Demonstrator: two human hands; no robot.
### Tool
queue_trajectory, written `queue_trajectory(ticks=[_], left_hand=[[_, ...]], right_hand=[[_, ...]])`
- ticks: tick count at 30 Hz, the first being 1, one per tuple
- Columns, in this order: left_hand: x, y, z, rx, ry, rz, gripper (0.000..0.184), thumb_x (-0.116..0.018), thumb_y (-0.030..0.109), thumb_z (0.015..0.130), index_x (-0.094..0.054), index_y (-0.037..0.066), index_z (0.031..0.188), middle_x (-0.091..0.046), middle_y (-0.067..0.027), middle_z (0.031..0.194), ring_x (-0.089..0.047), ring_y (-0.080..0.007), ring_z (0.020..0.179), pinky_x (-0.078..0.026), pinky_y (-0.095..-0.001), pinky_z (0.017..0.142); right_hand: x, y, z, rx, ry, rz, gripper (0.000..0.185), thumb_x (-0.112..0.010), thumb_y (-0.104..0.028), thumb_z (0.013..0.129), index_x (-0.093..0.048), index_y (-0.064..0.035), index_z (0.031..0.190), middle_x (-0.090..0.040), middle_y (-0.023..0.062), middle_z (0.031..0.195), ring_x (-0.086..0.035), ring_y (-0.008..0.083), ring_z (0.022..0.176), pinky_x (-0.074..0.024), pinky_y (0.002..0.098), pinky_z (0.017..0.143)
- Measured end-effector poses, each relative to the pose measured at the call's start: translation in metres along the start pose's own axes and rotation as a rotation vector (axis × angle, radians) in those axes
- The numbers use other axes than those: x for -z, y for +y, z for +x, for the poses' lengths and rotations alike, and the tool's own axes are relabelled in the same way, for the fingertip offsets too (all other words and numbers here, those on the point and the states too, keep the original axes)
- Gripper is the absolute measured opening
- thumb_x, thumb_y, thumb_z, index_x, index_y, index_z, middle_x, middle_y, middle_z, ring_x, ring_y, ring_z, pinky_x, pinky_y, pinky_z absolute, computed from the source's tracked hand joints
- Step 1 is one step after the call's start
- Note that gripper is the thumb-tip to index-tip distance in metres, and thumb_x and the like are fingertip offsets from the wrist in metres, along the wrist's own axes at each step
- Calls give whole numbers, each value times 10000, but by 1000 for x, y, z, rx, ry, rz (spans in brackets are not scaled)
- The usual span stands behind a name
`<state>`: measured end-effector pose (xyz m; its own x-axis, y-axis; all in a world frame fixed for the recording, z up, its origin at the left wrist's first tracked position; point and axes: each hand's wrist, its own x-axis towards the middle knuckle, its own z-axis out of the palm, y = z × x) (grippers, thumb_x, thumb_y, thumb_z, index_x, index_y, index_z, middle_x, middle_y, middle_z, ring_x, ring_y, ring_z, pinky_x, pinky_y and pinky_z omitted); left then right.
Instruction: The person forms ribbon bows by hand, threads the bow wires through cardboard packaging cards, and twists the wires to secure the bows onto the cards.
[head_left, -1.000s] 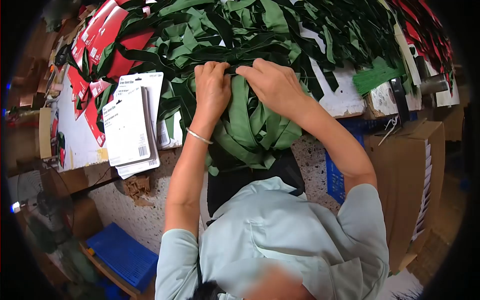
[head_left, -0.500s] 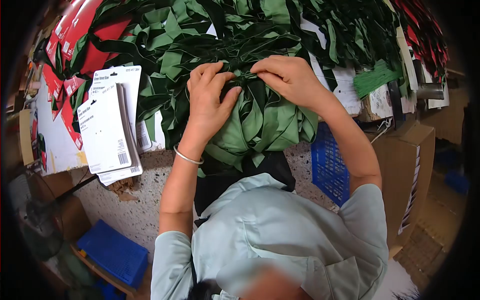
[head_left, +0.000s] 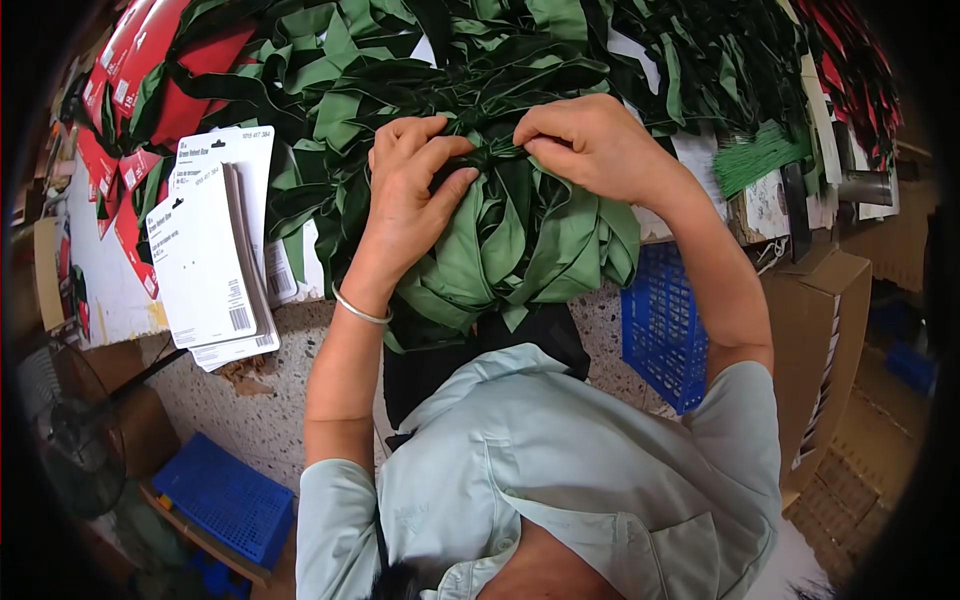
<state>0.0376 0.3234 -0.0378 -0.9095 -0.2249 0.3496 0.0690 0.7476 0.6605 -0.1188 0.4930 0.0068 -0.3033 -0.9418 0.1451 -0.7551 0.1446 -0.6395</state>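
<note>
A large green velvet bow with lighter green undersides lies at the front edge of the worktable, its loops hanging over the edge. On its left side rests my left hand, with a bangle on the wrist, fingers apart and thumb beside the bow's gathered middle. My right hand is closed in a pinch just right of that middle, thumb and forefinger together; what is between them is too small to make out. More dark green ribbon loops are heaped behind both hands.
White printed cards are stacked at the table's left edge, beside red cards. Green strands lie at the right. Below are a blue crate, a blue basket, a cardboard box and a fan.
My left hand has spread its fingers from a closed grip near the bow's middle. My right hand has shifted slightly right, away from the middle, still pinched. The view has shifted a little.
</note>
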Motion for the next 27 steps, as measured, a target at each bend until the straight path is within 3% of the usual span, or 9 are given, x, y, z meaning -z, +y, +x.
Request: queue_trajectory(ticks=[11,17,24,27], left_hand=[[-1,1,0,-9,-2,25,272,-745,81,741,-665,65,1000,-584,-92,1141,-476,-285,1115,-357,-375,957],[-1,0,0,-17,-8,28,274,-748,79,736,-669,69,998,-584,-85,1144,-476,-284,1116,-356,-375,956],[-2,-6,1,-58,-15,23,256,-745,89,713,-676,88,959,-588,-81,1133,-484,-289,1104,-352,-397,923],[-1,-5,2,-46,-25,-8,253,-742,91,717,-679,88,962,-589,-85,1134,-479,-293,1111,-348,-394,933]], right_hand=[[2,-3,-1,-100,-25,56,104,-603,-93,823,-638,-10,875,-620,96,685,-586,207,578,-440,310,543],[-7,8,4,56,24,70,99,-596,-90,840,-644,-13,877,-638,95,736,-595,205,609,-442,301,555],[-22,-1,8,-43,-89,170,99,-579,-111,869,-555,-15,868,-546,107,662,-537,228,584,-419,331,551],[-19,-8,0,-118,-92,127,91,-576,-115,873,-560,-30,900,-578,101,737,-566,258,627,-435,350,567]])
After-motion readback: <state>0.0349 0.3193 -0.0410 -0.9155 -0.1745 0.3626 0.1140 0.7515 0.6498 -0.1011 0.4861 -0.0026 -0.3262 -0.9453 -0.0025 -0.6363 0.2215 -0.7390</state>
